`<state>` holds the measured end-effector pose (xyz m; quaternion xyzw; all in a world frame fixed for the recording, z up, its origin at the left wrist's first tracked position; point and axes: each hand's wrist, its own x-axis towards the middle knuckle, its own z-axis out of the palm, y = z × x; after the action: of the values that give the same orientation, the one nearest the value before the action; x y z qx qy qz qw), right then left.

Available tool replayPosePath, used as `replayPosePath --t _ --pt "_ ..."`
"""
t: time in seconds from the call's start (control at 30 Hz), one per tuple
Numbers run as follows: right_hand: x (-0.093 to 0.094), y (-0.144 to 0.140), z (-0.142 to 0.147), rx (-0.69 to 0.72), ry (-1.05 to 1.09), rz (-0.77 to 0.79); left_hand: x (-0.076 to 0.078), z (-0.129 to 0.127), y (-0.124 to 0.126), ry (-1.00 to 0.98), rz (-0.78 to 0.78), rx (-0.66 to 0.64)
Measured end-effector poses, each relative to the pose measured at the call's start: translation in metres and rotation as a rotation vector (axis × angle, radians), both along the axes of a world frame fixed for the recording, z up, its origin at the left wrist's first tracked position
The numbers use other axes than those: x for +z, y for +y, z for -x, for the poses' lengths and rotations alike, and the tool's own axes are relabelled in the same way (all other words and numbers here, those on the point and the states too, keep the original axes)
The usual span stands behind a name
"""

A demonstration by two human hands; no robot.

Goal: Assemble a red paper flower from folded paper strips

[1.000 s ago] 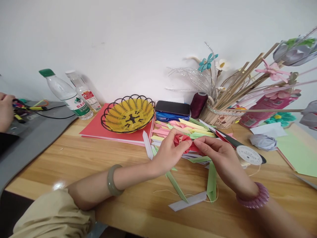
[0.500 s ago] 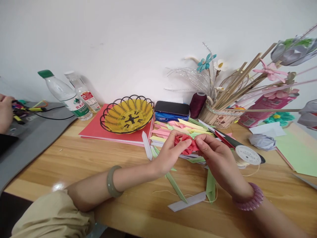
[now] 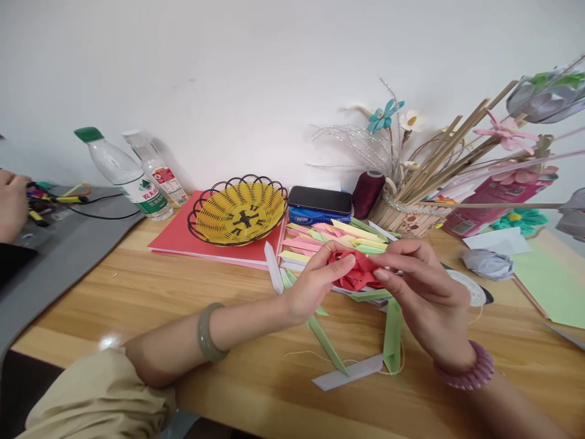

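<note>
A small red folded paper flower (image 3: 358, 274) is held above the wooden table (image 3: 137, 292) between both of my hands. My left hand (image 3: 315, 280), with a green bangle at its wrist, pinches the flower's left side with thumb and fingers. From the right, my right hand (image 3: 423, 292), wearing a pink bracelet, grips the other side with its fingertips. Under the hands lies a pile of folded paper strips (image 3: 338, 235) in pink, yellow and green. Loose green strips (image 3: 392, 335) and a white strip (image 3: 347, 372) lie nearer to me.
A yellow wire basket (image 3: 237, 210) sits on red paper sheets (image 3: 176, 238). Two water bottles (image 3: 125, 174) stand at the back left, with a tissue pack (image 3: 319, 207), dark thread spool (image 3: 367, 192) and stick holder (image 3: 406, 216) behind the strips. Another person's hand (image 3: 11, 204) is at far left.
My right hand has risen and turned over the red flower, now covering the white tape roll behind it. The left hand stays pinching the flower, which has rotated a little.
</note>
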<state>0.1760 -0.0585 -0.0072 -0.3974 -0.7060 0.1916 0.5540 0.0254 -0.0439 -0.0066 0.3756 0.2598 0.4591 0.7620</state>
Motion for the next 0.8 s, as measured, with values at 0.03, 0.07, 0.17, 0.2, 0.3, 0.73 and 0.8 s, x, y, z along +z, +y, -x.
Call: replayPosePath --t 0.03,0.07,0.17,0.2,0.3,0.73,0.8 --pt "0.0005 -0.0005 -0.0007 -0.011 -0.032 -0.023 -0.0001 0.0002 0.0002 -0.003 0.002 -0.01" --pt "0.0008 -0.0008 -0.0011 -0.015 -0.057 -0.035 -0.0004 0.0004 0.0004 -0.013 0.006 -0.021" --pt "0.0011 -0.0004 -0.0009 -0.002 -0.091 -0.045 -0.0015 0.0007 0.0009 -0.068 0.03 -0.055" --pt "0.001 -0.0001 -0.0006 0.012 -0.086 -0.046 -0.0017 0.0008 0.0009 -0.085 0.037 -0.064" --pt "0.0002 0.0005 -0.0004 0.074 -0.053 -0.043 -0.0018 0.0008 0.0002 -0.123 0.053 -0.086" --pt "0.0018 0.0003 0.0009 -0.134 0.076 0.009 0.0043 0.001 0.0046 -0.195 0.022 -0.024" --pt "0.003 -0.003 0.0033 -0.168 0.051 -0.006 0.0043 0.0001 0.0044 -0.206 0.011 0.014"
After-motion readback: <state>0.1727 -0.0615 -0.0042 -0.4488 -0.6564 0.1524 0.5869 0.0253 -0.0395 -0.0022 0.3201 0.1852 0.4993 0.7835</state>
